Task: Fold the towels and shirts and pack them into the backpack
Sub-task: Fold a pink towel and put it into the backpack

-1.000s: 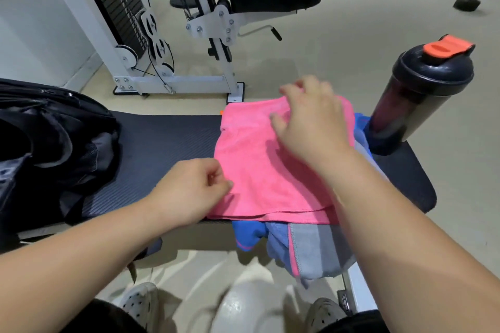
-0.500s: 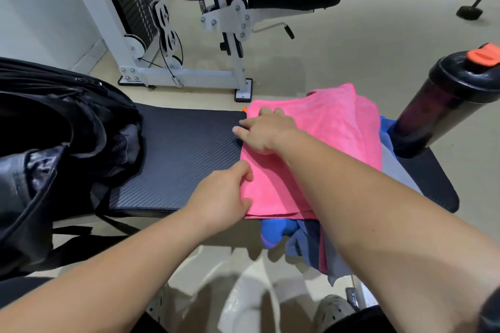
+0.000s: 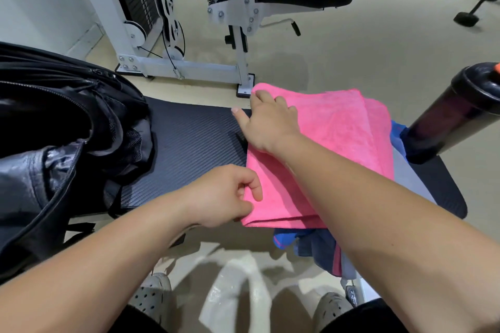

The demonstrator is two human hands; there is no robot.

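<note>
A folded pink towel (image 3: 332,143) lies on the black padded bench (image 3: 189,149), on top of blue and grey clothes (image 3: 319,249) that hang over the bench's near edge. My left hand (image 3: 224,194) pinches the towel's near left corner. My right hand (image 3: 267,121) rests on the towel's far left corner, fingers over the edge and thumb stretched onto the bench. An open black backpack (image 3: 54,143) sits on the bench at the left.
A dark shaker bottle (image 3: 454,113) with an orange cap stands on the bench's right end. A white weight machine (image 3: 189,35) with a black seat pad stands on the floor behind the bench. My shoes (image 3: 151,297) show below.
My right hand has slid from the towel's middle to its far left corner. My left hand stays pinching the near left corner. The view has shifted left, showing more of the backpack.
</note>
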